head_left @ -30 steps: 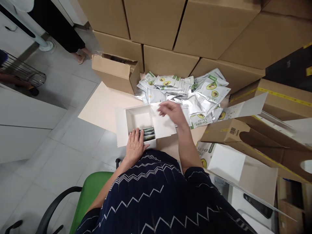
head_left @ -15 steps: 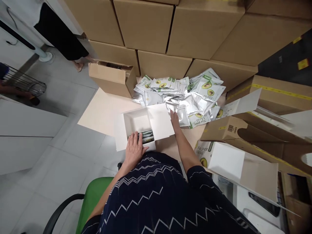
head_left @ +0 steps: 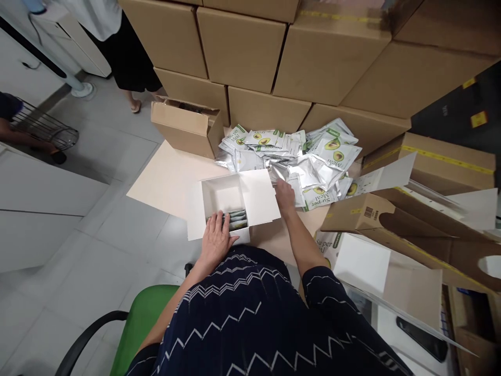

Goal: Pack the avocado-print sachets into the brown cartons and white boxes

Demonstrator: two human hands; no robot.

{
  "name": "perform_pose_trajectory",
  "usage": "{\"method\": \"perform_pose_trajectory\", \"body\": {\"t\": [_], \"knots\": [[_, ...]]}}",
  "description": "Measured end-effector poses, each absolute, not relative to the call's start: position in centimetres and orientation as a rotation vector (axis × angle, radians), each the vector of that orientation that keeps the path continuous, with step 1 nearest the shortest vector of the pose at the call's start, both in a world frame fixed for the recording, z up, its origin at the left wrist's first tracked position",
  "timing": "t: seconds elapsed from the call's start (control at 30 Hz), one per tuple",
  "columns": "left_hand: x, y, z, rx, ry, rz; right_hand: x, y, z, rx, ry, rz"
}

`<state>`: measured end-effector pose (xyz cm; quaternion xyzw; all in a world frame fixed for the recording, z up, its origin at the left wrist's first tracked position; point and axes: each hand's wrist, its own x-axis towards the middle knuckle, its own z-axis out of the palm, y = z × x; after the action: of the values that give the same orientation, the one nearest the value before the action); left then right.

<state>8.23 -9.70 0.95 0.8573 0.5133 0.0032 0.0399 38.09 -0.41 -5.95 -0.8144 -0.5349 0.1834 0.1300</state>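
An open white carton (head_left: 222, 190) stands at the table's near edge, its flaps spread outward. Several sachets (head_left: 237, 221) are lined up on edge along its near side. My left hand (head_left: 217, 233) hooks over the near wall, fingers inside against the sachets and thumb outside, steadying the carton. Just right of the carton flap, my right hand (head_left: 285, 195) has its fingers curled on a silver sachet (head_left: 278, 171) at the near edge of a loose pile. The fingertips are partly hidden. Sachets in this pile (head_left: 332, 149) show avocado pictures and "Su-per Meal" print.
Stacked brown cartons (head_left: 240, 49) wall off the back of the table (head_left: 160, 172). A small open brown box (head_left: 183, 128) sits at back left. Opened cartons (head_left: 371, 214) crowd the right side, above a dark phone (head_left: 421, 338). Another person (head_left: 129, 57) stands at upper left.
My right hand's fingers have curled in at the silver sachet, where they were stretched out before. My left hand keeps its place on the carton. The camera view has shifted slightly.
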Motion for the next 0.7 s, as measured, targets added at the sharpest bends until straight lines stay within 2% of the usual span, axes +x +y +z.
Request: {"method": "perform_pose_trajectory", "body": {"t": [0.07,0.2,0.3,0.4,0.53,0.7], "knots": [[8.2,-9.8,0.9,2.639,1.575,0.014,39.1,0.2,-5.1,-2.245,-1.227,0.546],[8.1,-9.8,0.6,2.653,1.571,0.032,41.0,0.6,-2.0,-1.706,-0.604,0.601],[8.0,-9.8,0.5,2.647,1.563,0.056,41.8,-0.3,0.9,-1.346,-0.492,0.713],[8.0,-9.8,0.5,2.621,1.556,0.055,41.3,-1.7,3.6,-1.189,-0.647,0.824],[8.1,-9.8,0.8,2.587,1.553,0.034,38.5,-3.0,7.3,-1.234,-0.972,0.910],[8.2,-9.8,1.2,2.581,1.548,0.013,33.3,-2.8,11.0,-1.273,-1.904,1.020]]}}
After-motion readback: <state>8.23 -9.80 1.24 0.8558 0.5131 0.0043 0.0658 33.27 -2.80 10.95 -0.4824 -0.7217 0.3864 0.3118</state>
